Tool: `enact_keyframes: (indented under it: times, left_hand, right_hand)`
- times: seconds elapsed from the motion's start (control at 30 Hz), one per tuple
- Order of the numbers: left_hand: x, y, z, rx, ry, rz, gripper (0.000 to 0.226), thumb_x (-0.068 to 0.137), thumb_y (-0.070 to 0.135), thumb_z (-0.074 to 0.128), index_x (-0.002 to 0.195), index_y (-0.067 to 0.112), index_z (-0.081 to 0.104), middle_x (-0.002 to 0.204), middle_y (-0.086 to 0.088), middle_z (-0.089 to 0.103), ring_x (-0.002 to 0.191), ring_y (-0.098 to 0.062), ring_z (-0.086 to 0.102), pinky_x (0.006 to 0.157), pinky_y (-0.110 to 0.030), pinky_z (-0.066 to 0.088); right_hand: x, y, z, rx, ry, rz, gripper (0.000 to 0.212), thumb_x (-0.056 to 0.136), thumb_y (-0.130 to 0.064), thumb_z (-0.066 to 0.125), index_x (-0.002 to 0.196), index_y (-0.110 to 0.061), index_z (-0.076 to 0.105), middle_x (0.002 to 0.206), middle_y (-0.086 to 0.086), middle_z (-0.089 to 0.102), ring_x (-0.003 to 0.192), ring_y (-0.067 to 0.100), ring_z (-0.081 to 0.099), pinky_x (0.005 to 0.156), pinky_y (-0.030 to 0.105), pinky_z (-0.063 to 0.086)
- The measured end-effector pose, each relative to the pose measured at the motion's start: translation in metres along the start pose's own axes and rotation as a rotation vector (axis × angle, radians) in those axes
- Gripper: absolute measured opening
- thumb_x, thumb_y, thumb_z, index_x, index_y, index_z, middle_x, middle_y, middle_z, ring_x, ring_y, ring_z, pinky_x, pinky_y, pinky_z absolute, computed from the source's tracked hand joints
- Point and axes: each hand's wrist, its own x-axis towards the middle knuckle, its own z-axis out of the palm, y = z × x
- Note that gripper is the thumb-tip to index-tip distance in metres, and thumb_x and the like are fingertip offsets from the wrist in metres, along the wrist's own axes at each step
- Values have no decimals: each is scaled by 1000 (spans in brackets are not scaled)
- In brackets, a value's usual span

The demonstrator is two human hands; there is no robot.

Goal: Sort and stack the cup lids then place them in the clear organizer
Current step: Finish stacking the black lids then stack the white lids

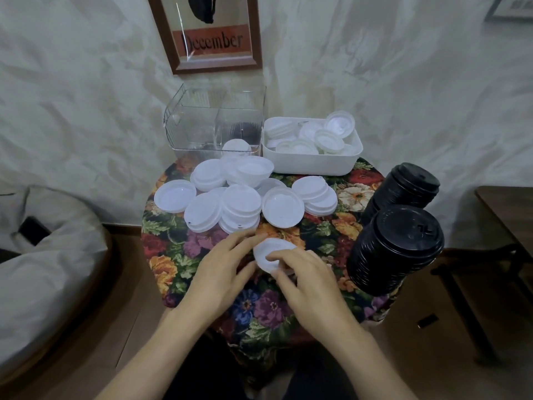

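Your left hand (222, 264) and right hand (305, 281) both pinch one small white lid (266, 252) just above the floral tablecloth (326, 235). Keep it level and seat it squarely on a matching-size stack before loading the clear organizer (213, 122).

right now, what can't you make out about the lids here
- Head view: white lid, gripped by left hand and right hand, which cover its edge; one lid or several, unclear.
- Head view: white bin, its wall hides the lower lids.
- Head view: black lid stacks, too blurred to count.
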Motion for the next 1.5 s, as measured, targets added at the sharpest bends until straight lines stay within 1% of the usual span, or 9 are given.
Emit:
enact_keyframes:
  times: [0.13, 0.27, 0.43, 0.73, 0.93, 1.07, 1.2, 1.33, 1.5]
  left_hand:
    - [-2, 1, -13, -252, 31, -68, 22, 95, 37, 72, 117, 38, 71, 136, 28, 59, 133, 4, 52, 106, -25, 43]
    - [-3, 4, -26, -368, 30, -155, 18, 94, 45, 72, 110, 37, 71, 105, 17, 74, 102, -7, 68, 88, -36, 53]
    - [-1, -4, -31, -581, 69, -394, 38, 98, 27, 71, 133, 38, 64, 121, 15, 72, 110, 0, 66, 88, -18, 50]
    - [3, -17, -38, -520, -44, -456, 39, 98, 16, 69, 127, 40, 64, 126, 20, 67, 112, 9, 60, 90, -18, 47]
    - [6, -10, -36, -557, -26, -468, 32, 99, 20, 69, 128, 34, 67, 121, 21, 71, 109, 10, 63, 81, -8, 47]
    - [7, 1, -28, -621, -73, -463, 30, 100, 19, 68, 127, 32, 68, 114, 16, 76, 104, -2, 71, 87, -30, 55]
    - [3, 1, -27, -521, -60, -396, 35, 101, 27, 63, 135, 34, 66, 127, 19, 71, 121, -4, 65, 107, -40, 50]
    - [-3, -9, -32, -420, -100, -417, 51, 90, 53, 51, 141, 50, 58, 117, -4, 76, 107, -35, 71, 95, -51, 56]
    - [-6, -11, -40, -420, -126, -413, 42, 102, 18, 61, 138, 39, 64, 114, 15, 76, 82, -3, 68, 81, -35, 56]
  right_hand:
    - [10, -2, -3, 234, 7, -28, 26, 107, -22, 55, 125, -33, 70, 111, -24, 61, 110, -1, 55, 92, 16, 44]
    - [27, 0, 4, 294, 150, -4, 28, 109, -19, 48, 126, -26, 69, 120, -20, 65, 116, 3, 59, 98, 30, 50]
    - [52, 20, 9, -158, -1, 108, 45, 110, -14, 42, 154, -21, 47, 162, -1, 41, 136, 27, 45, 109, 40, 43]
    - [51, 24, 17, -153, 134, 20, 24, 105, -18, 58, 126, -15, 71, 118, 0, 67, 104, 23, 61, 85, 32, 47]
    - [35, 5, 0, 581, 257, 212, 9, 108, -22, 54, 101, -25, 61, 79, -3, 63, 69, 13, 61, 63, 32, 50]
    - [31, -1, -6, 826, 200, 292, 9, 107, -19, 55, 106, -11, 58, 74, 7, 55, 62, 13, 54, 57, 23, 50]
    - [26, 2, -5, 839, 118, 285, 33, 94, -40, 66, 111, -12, 58, 70, 1, 57, 57, 15, 55, 54, 25, 52]
    - [24, 6, 1, 820, 47, 323, 22, 98, -24, 70, 114, -16, 59, 86, 8, 69, 59, 15, 60, 52, 29, 52]
    - [19, 12, 1, 788, -50, 374, 36, 101, -20, 67, 131, -36, 54, 85, 8, 74, 61, 18, 62, 52, 29, 52]
